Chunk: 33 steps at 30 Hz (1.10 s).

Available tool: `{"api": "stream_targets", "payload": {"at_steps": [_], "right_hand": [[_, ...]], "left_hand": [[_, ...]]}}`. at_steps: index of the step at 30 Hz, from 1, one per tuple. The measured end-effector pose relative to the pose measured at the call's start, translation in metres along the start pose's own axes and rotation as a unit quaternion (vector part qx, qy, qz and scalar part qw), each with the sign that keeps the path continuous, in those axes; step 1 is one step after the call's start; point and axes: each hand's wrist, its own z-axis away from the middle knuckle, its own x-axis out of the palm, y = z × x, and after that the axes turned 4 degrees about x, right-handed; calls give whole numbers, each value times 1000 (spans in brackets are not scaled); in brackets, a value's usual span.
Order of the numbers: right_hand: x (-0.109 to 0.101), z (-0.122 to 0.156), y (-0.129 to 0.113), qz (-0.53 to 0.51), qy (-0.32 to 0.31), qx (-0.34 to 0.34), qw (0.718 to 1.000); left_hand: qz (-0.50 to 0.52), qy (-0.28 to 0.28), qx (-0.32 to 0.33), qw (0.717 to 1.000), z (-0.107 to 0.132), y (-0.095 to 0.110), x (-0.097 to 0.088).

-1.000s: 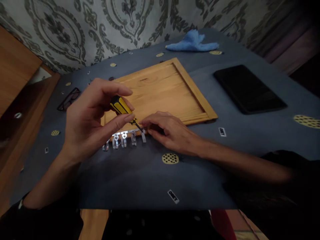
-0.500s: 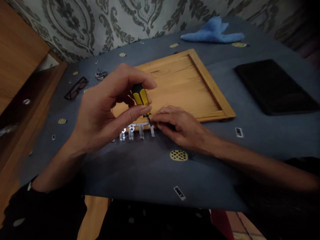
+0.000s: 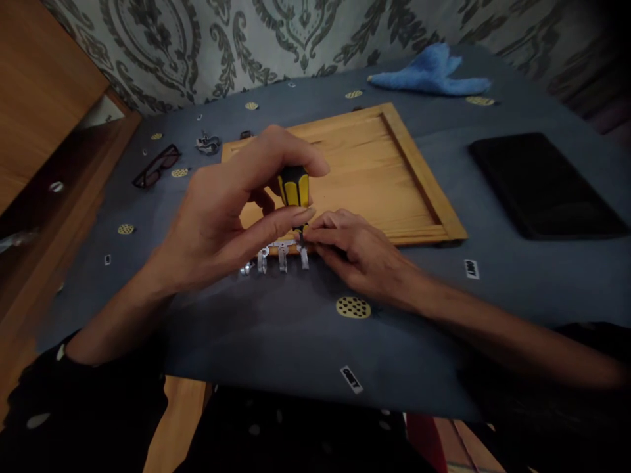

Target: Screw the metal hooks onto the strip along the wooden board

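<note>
Patterned wallpaper [image 3: 305,33] filled the frame's top, behind a blue-grey table [image 3: 394,355]. At centre, my left hand [image 3: 221,203] grasped a yellow-black screwdriver [image 3: 294,192], nearly upright, pointing down at the rightmost metal hook [image 3: 304,259] along the near edge of a board [image 3: 365,171]. My right hand [image 3: 365,253] was bunched just beside it; whether it pinched anything, I could not tell.
</note>
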Motion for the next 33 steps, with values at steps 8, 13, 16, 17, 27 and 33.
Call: {"api": "stream_targets", "payload": {"at_steps": [8,13,16,17,27,33], "right_hand": [[-1,0,-2,1,-7,10,1000],[-1,-1,-2,9,-1,1,1000],[-1,-1,-4,15,-6,12,1000],[-1,-1,-4,18,-10,16,1000],[-4,1,-5,27,-50,5,998],[-2,0,-9,60,-49,12,997]], "left_hand": [[3,11,-82,997,-3,12,0],[0,-6,-94,996,-3,15,1],[-37,-7,-94,995,-3,16,3],[-48,-7,-95,994,-3,16,4],[-80,-7,-74,994,-2,16,7],[-95,-13,-71,993,-3,15,7]]}}
